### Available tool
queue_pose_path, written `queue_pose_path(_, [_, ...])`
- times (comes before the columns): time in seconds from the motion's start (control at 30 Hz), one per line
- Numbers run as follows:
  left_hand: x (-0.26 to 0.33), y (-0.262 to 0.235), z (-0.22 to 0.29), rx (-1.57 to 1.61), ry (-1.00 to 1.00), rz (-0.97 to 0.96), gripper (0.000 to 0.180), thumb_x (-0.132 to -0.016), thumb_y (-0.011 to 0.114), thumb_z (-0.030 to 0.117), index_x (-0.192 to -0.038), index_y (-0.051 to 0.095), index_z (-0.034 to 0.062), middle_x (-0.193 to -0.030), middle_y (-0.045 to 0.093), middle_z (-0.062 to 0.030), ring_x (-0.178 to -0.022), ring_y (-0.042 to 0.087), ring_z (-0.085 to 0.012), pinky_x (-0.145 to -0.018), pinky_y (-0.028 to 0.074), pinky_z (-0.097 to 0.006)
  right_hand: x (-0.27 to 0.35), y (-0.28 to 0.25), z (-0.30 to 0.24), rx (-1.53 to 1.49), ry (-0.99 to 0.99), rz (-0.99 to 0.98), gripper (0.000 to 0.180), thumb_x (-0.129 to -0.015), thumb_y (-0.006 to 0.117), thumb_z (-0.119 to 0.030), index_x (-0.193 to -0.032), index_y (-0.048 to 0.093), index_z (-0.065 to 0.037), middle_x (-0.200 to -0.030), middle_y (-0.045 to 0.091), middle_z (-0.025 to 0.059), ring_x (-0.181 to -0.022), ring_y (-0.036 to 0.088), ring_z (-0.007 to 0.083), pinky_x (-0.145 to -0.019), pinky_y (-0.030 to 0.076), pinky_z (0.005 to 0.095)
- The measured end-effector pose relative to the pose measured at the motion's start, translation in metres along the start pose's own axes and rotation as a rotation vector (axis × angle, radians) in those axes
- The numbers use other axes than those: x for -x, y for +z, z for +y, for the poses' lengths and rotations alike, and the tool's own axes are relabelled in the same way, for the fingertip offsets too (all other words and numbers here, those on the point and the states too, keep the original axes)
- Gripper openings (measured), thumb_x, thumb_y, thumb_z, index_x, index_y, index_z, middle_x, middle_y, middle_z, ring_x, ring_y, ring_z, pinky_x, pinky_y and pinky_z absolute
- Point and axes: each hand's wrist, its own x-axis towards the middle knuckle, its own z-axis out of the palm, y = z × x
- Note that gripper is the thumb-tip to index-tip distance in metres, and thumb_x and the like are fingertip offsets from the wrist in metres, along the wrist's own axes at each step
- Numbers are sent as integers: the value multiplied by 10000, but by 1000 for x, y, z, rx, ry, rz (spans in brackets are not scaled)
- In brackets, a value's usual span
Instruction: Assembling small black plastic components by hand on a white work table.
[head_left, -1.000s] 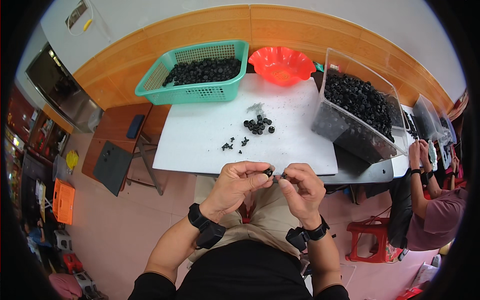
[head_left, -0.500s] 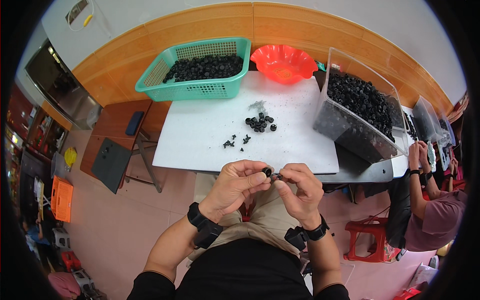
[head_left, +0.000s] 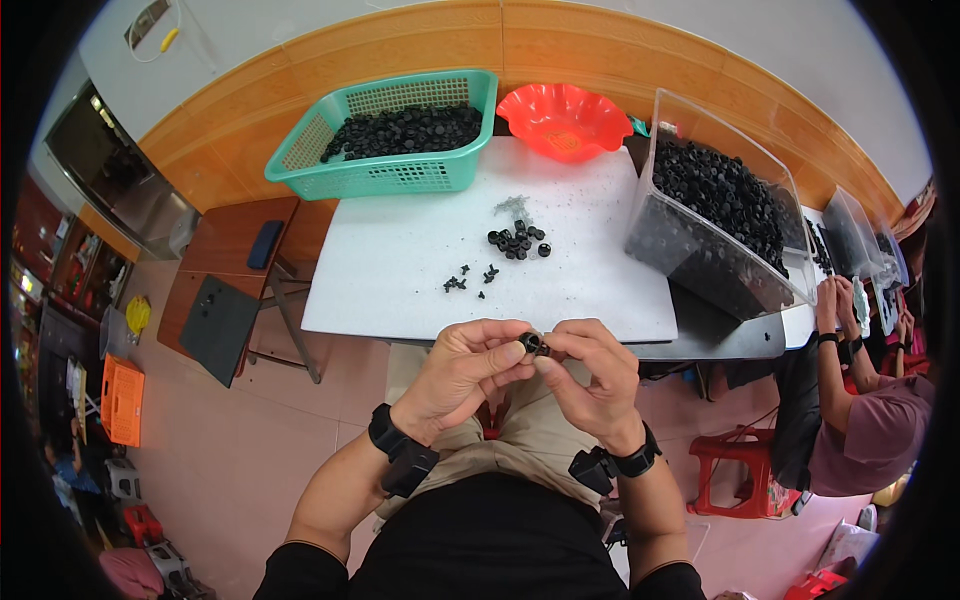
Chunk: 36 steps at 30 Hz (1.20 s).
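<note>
Just off the table's front edge, my two hands meet over a small black round cap-like part [head_left: 529, 342]. My left hand [head_left: 470, 365] pinches it between thumb and fingertips. The fingers of my right hand [head_left: 592, 372] are closed against its right side, on a small dark piece mostly hidden by the fingertips. Beyond them on the white board [head_left: 390, 270] lie a cluster of black round parts [head_left: 518, 241], several tiny black branched pieces [head_left: 456, 284] and a little heap of thin, greyish clear bits [head_left: 513, 207].
A green basket [head_left: 390, 182] of black parts stands at the back left, beside a red wavy-rimmed bowl [head_left: 565, 120]. A clear bin [head_left: 690, 250] full of black parts stands to the right. Left is a brown folding table [head_left: 215, 240]. Another person [head_left: 865, 430] works at far right.
My right fingertips have moved slightly left, closing the small gap to the round part. The round part has tilted a little in my left hand.
</note>
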Motion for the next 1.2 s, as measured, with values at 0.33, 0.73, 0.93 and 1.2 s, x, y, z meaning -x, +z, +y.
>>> queue_pose_path(0.33, [3,0,1,-69,0,14,240,-940,640,-5,-1179,663,-7,-1103,691,-131,-973,697,-180,-878,611,-298,-2,-2,-6,22,43,-66,254,-811,751,46,-1054,679,29,-959,670,132,-723,681,174,-606,552,272])
queue_pose_path(0.73, [4,5,0,-125,-1,39,202,-941,648,8,-1141,661,-14,-1081,694,-123,-945,700,-164,-863,606,-279,7,-2,2,-43,46,-45,290,-810,754,54,-1088,694,-2,-952,680,127,-756,672,181,-624,538,262])
queue_pose_path(0.93, [4,5,-5,-114,-10,75,178,-944,644,17,-1118,671,-7,-1089,695,-143,-954,709,-186,-841,625,-295,11,-2,4,-73,68,-20,304,-814,756,52,-1107,703,-9,-958,683,121,-767,660,160,-622,523,248])
queue_pose_path(1.2, [5,5,-8,-98,-32,90,190,-956,635,37,-1137,672,-10,-1087,698,-145,-951,710,-186,-844,623,-297,10,-3,4,-63,56,-21,316,-804,760,58,-1108,710,-18,-952,683,118,-755,652,155,-615,518,246])
